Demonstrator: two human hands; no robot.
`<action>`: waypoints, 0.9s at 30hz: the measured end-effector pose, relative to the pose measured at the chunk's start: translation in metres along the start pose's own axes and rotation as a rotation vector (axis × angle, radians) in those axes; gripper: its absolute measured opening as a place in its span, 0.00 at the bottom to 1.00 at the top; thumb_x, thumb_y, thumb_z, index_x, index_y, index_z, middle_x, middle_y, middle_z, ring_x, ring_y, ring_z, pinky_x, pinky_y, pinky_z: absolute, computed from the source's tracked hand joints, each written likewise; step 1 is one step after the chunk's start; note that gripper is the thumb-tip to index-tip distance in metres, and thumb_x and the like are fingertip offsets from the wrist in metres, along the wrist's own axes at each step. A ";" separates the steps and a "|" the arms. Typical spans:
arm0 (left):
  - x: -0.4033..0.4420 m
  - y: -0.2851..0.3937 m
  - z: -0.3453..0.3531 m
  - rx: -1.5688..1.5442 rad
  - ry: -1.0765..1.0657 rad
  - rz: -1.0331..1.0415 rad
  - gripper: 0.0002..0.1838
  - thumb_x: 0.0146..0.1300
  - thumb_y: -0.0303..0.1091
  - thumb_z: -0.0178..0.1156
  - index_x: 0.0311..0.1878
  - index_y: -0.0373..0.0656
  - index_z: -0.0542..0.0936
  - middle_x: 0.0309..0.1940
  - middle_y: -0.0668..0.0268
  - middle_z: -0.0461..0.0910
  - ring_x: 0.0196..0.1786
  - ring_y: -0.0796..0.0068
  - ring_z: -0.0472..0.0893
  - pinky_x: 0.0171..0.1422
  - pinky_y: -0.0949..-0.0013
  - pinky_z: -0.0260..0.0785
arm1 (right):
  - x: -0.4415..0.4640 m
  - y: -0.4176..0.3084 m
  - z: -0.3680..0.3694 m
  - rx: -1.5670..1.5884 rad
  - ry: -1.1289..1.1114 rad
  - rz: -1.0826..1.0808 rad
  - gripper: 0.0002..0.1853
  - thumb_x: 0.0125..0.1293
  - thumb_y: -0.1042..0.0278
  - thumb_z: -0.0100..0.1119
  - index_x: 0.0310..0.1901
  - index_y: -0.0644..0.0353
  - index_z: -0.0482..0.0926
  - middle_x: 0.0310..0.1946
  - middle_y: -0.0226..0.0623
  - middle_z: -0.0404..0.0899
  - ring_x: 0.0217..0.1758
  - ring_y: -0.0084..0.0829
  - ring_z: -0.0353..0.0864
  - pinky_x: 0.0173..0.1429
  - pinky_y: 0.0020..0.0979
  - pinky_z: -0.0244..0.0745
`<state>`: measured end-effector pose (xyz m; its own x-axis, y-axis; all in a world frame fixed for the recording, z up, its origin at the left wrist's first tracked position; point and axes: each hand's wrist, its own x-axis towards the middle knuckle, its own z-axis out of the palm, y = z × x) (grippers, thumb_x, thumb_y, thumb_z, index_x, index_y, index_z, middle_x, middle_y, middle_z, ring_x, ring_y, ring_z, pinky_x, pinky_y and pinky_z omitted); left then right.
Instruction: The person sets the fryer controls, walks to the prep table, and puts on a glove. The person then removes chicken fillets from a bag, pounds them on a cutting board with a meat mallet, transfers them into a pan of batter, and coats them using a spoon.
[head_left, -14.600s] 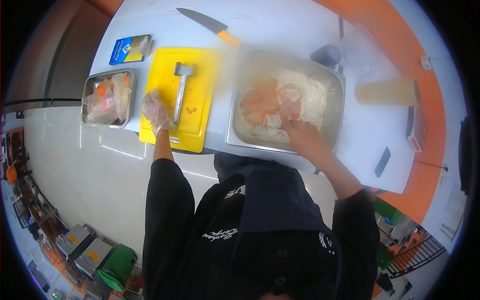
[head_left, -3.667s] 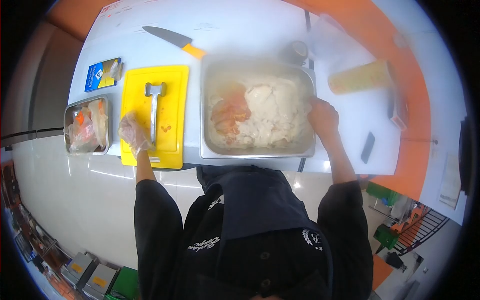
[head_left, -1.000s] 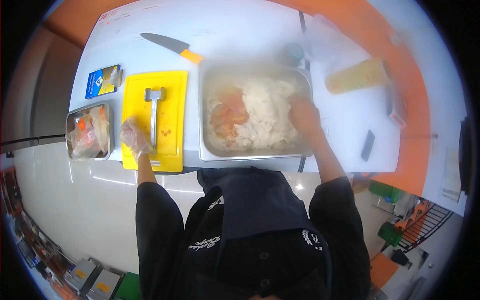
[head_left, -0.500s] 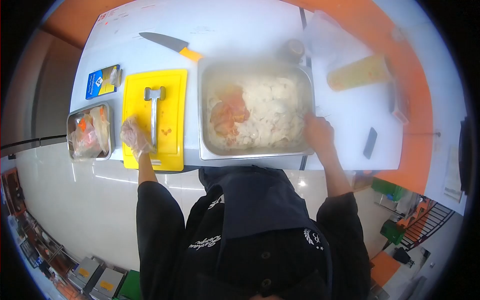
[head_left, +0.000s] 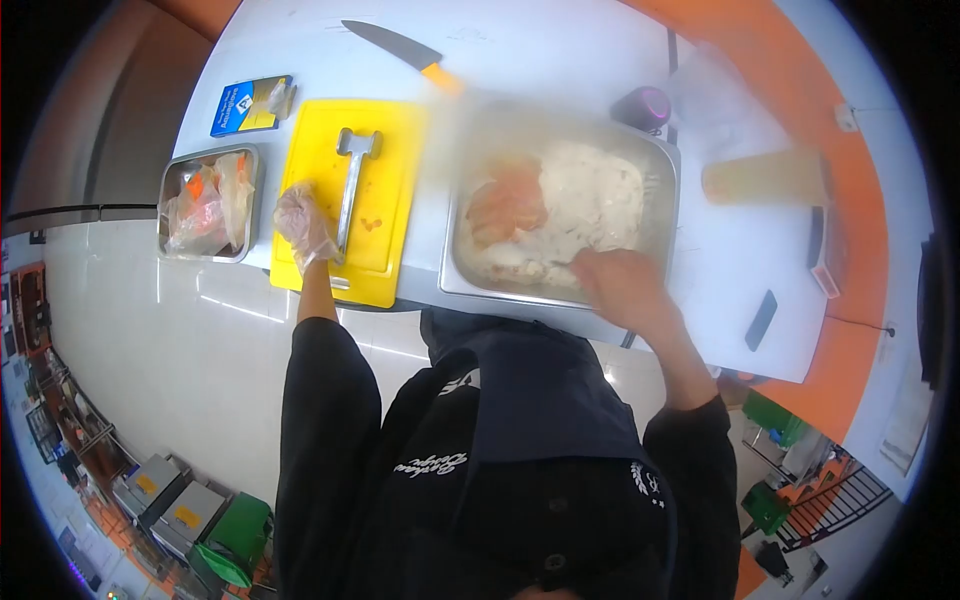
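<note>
My left hand [head_left: 305, 222], in a clear plastic glove, rests on the left part of the yellow cutting board [head_left: 388, 255]. Its fingers look curled in, with nothing seen in them. Just right of it lies a metal meat mallet [head_left: 352, 185], its head pointing away from me. Bare and closed, my right hand [head_left: 620, 285] is over the near right part of a deep steel pan [head_left: 515, 290]. What it grips is hidden by the fingers. Pale thick batter [head_left: 600, 195] fills the pan, and a piece of raw meat [head_left: 507, 203] lies in it at the left.
Left of the board stands a small steel tray [head_left: 250, 240] holding plastic bags [head_left: 200, 215]. Behind are a blue box [head_left: 247, 106] and a yellow-handled knife [head_left: 395, 42]. Toward the right are a dark round object [head_left: 642, 108], a yellowish container [head_left: 765, 180] and a flat dark object [head_left: 762, 320].
My right hand has moved left from the pan's right rim to over its near part. My left hand stays on the board. The whole view has shifted and tilted.
</note>
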<state>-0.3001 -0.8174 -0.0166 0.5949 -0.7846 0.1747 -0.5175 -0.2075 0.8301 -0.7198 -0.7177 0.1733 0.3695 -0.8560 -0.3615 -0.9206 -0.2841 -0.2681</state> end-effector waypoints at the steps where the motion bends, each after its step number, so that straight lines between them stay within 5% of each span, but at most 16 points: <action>1: 0.001 -0.001 -0.001 0.018 -0.001 0.060 0.15 0.67 0.38 0.53 0.38 0.35 0.83 0.31 0.57 0.82 0.35 0.62 0.80 0.42 0.62 0.71 | 0.007 -0.013 -0.003 0.010 -0.049 -0.041 0.07 0.62 0.68 0.53 0.33 0.58 0.79 0.25 0.46 0.80 0.33 0.48 0.81 0.39 0.47 0.74; 3: 0.003 -0.003 -0.004 0.054 0.002 0.180 0.13 0.67 0.35 0.55 0.39 0.33 0.82 0.32 0.55 0.83 0.35 0.61 0.81 0.41 0.63 0.72 | 0.019 -0.023 -0.002 -0.018 -0.085 -0.121 0.08 0.62 0.66 0.54 0.29 0.59 0.79 0.24 0.46 0.79 0.32 0.48 0.81 0.38 0.47 0.74; 11: 0.002 -0.002 -0.005 0.034 -0.034 0.042 0.15 0.67 0.38 0.55 0.37 0.34 0.82 0.29 0.57 0.81 0.31 0.66 0.78 0.38 0.63 0.69 | 0.041 -0.025 0.027 -0.106 -0.088 -0.167 0.12 0.64 0.64 0.53 0.28 0.61 0.81 0.22 0.47 0.79 0.30 0.50 0.81 0.37 0.46 0.76; 14: 0.001 -0.002 -0.004 -0.004 -0.058 -0.009 0.15 0.67 0.39 0.54 0.37 0.35 0.82 0.29 0.59 0.81 0.31 0.68 0.77 0.38 0.64 0.68 | 0.053 -0.021 0.039 0.091 -0.198 0.062 0.11 0.59 0.67 0.55 0.28 0.67 0.80 0.30 0.51 0.82 0.36 0.48 0.83 0.39 0.46 0.76; 17: -0.001 0.008 -0.004 0.005 -0.017 0.030 0.16 0.67 0.39 0.54 0.37 0.35 0.82 0.30 0.59 0.81 0.31 0.68 0.77 0.37 0.63 0.68 | 0.058 -0.010 0.045 0.418 -0.270 0.067 0.14 0.62 0.66 0.52 0.28 0.70 0.79 0.26 0.52 0.81 0.31 0.49 0.81 0.37 0.47 0.72; 23: -0.003 0.014 -0.005 -0.015 -0.008 0.055 0.16 0.67 0.40 0.53 0.37 0.35 0.82 0.30 0.59 0.81 0.32 0.67 0.77 0.39 0.63 0.69 | 0.040 0.003 0.049 0.740 -0.215 0.087 0.17 0.65 0.61 0.55 0.28 0.70 0.79 0.16 0.43 0.74 0.20 0.28 0.71 0.29 0.35 0.66; 27: -0.003 0.010 -0.003 -0.009 -0.002 0.011 0.16 0.67 0.40 0.54 0.38 0.35 0.82 0.30 0.59 0.81 0.33 0.67 0.77 0.39 0.63 0.69 | 0.028 0.008 0.029 0.706 -0.245 0.116 0.15 0.66 0.61 0.54 0.35 0.66 0.84 0.20 0.45 0.77 0.23 0.30 0.74 0.33 0.34 0.69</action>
<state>-0.3053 -0.8155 -0.0072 0.5877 -0.7881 0.1832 -0.5190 -0.1935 0.8326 -0.7132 -0.7310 0.1350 0.3688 -0.7194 -0.5886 -0.6858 0.2168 -0.6947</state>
